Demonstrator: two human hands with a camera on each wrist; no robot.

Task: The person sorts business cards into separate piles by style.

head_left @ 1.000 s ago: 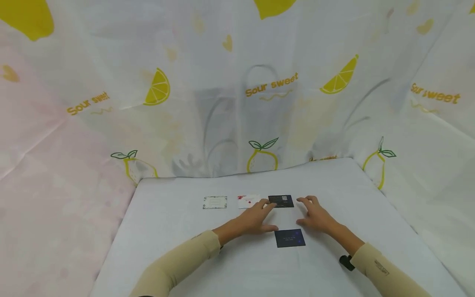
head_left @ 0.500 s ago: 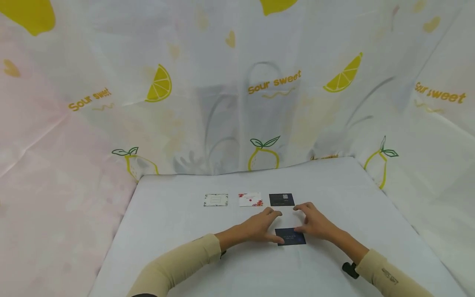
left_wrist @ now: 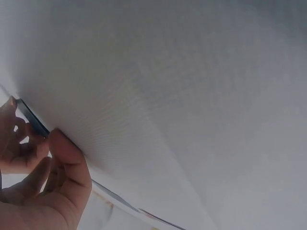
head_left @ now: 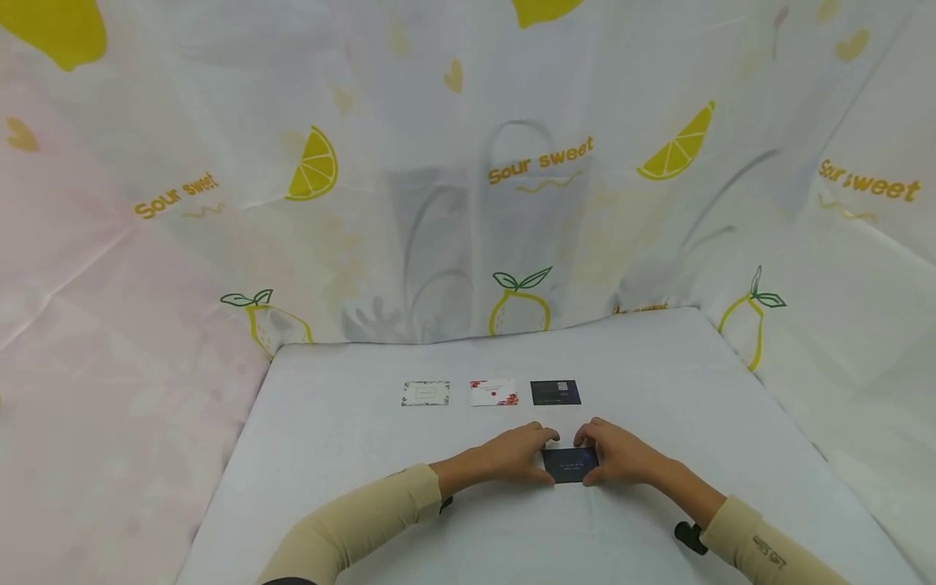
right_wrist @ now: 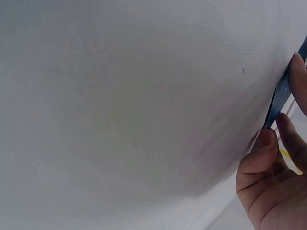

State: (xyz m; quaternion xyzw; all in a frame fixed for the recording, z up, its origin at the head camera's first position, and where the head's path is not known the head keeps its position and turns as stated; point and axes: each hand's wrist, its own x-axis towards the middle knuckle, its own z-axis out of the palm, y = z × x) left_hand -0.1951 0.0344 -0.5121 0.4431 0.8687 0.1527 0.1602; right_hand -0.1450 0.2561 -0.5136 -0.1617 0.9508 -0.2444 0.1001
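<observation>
Between my two hands is a dark blue business card (head_left: 570,465) with small pale print, near the middle of the table. My left hand (head_left: 512,456) holds its left end, fingers at the far corner and thumb at the near one. At the right end, my right hand (head_left: 627,455) grips the card in the same way. The right wrist view shows that hand's fingers and thumb (right_wrist: 261,160) against the blue card (right_wrist: 279,98). From the left wrist, only a thin dark strip of card (left_wrist: 32,116) shows past the hand (left_wrist: 67,182). Whether it touches the cloth is unclear.
A row of three cards lies farther back: a white one with a leafy border (head_left: 426,393), a white one with red flowers (head_left: 493,392) and a black one (head_left: 555,392). White cloth (head_left: 351,439) covers the table; a lemon-print curtain (head_left: 409,244) hangs behind.
Both hands have come back from beside the black card to the dark blue card and closed on its two ends. The dark blue card now lies straighter. The back row looks unmoved.
</observation>
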